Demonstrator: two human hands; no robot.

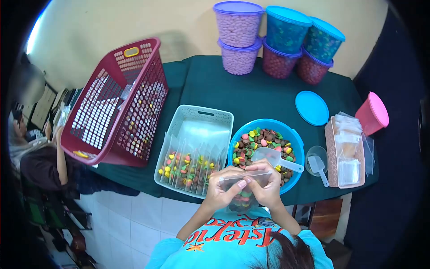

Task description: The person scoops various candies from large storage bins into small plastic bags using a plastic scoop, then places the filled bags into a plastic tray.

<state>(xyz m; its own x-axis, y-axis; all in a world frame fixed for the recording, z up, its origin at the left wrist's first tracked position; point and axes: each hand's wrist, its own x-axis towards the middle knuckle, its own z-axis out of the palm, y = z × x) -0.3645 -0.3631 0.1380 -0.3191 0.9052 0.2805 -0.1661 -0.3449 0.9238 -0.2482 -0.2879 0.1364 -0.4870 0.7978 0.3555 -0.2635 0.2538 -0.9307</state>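
Both my hands pinch the top edge of a clear plastic bag (242, 204) with colourful round candies in its lower part. My left hand (224, 188) grips the bag's left side, and my right hand (264, 186) grips the right, thumbs close together. Just beyond them stands a blue tub (298, 139) of brown, yellow, green and pink candies. A clear scoop (277, 160) lies on those candies. To the left, a pale grey basket (192, 111) contains several filled bags (183, 170) standing in a row.
A maroon laundry basket (139, 89) stands at left. Lidded tubs (239, 27) are stacked at the back. On the right are a blue lid (312, 108), a bowl with a scoop (317, 166), a pink basket of bags (342, 148) and a pink container (371, 114). Another person (42, 166) sits far left.
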